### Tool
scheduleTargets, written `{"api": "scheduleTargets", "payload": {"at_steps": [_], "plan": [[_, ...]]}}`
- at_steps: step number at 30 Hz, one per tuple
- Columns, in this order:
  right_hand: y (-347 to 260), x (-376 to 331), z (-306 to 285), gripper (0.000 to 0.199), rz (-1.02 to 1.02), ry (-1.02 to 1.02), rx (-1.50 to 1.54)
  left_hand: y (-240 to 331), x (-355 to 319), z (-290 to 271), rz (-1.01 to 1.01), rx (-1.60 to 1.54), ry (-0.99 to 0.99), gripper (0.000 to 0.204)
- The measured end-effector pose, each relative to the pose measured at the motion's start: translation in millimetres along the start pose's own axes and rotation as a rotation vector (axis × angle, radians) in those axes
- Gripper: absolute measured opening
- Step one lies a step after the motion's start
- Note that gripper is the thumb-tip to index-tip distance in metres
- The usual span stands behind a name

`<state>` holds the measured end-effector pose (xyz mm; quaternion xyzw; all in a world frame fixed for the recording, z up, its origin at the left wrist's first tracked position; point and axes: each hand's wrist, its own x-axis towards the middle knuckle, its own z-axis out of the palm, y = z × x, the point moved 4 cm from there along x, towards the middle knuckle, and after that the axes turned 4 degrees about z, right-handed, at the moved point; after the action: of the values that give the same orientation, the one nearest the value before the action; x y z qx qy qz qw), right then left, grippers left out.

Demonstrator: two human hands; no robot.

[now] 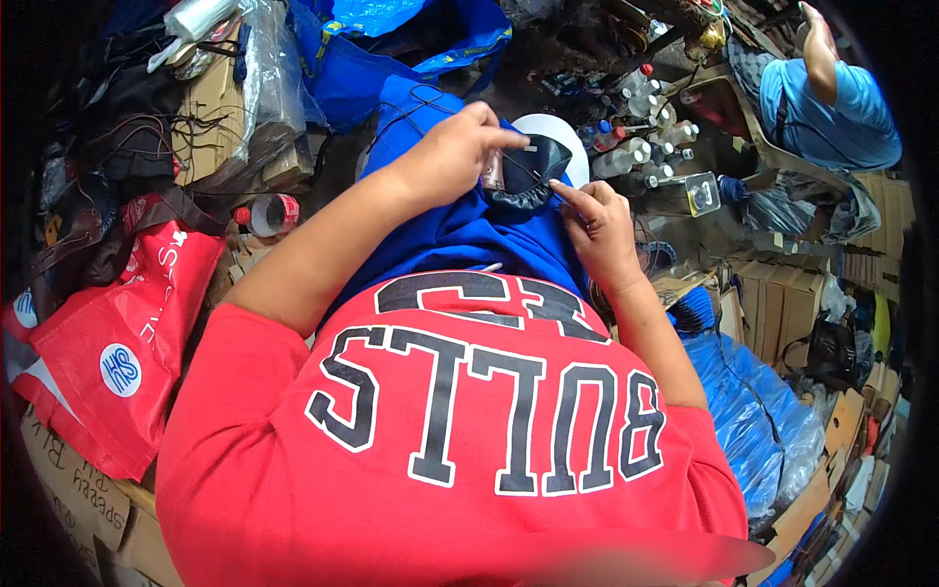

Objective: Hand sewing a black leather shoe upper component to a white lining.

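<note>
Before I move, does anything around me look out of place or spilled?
One thing, mildly: the red-capped bottle sits alone on your left, apart from the cluster of bottles on your right. I can't tell whether it's upright. No spill is visible.

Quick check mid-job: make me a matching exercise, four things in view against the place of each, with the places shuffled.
Things
1. Red bag
2. Black piece with a gathered edge
3. Cluster of bottles
4. Blue plastic wrapping

Places
A. Upper right of the view, past the right hand
B. Lower right of the view
C. Far left of the view
D. Over the lap, between the left hand and the right hand

Pairs: 1-C, 2-D, 3-A, 4-B
</note>
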<state>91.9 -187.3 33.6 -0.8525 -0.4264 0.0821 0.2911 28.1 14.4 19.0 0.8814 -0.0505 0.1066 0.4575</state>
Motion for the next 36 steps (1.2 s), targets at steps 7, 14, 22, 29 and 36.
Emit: {"api": "scheduleTargets", "payload": {"at_steps": [7,14,22,29,36], "plan": [[-10.7,-6.5,6.0,0.035,-0.045,0.066,-0.156,10.9,-20.1,8.3,0.147,0.504,0.173,0.024],[27.0,12.2,1.8,0.039,0.189,-0.161,0.379,-4.9,-6.5,11.4,0.149,-0.031,0.088,0.030],[31.8,27.8,-0.8,0.044,0.237,-0.302,0.427,-10.0,-4.6,14.9,0.141,0.043,0.107,0.021],[31.2,29.9,-3.9,0.039,0.222,-0.332,0.357,-10.9,-3.7,17.5,0.150,0.054,0.097,0.021],[42.5,25.2,1.7,0.027,0.331,-0.407,0.536,-15.4,3.1,29.0,0.070,-0.062,-0.012,0.022]]}}
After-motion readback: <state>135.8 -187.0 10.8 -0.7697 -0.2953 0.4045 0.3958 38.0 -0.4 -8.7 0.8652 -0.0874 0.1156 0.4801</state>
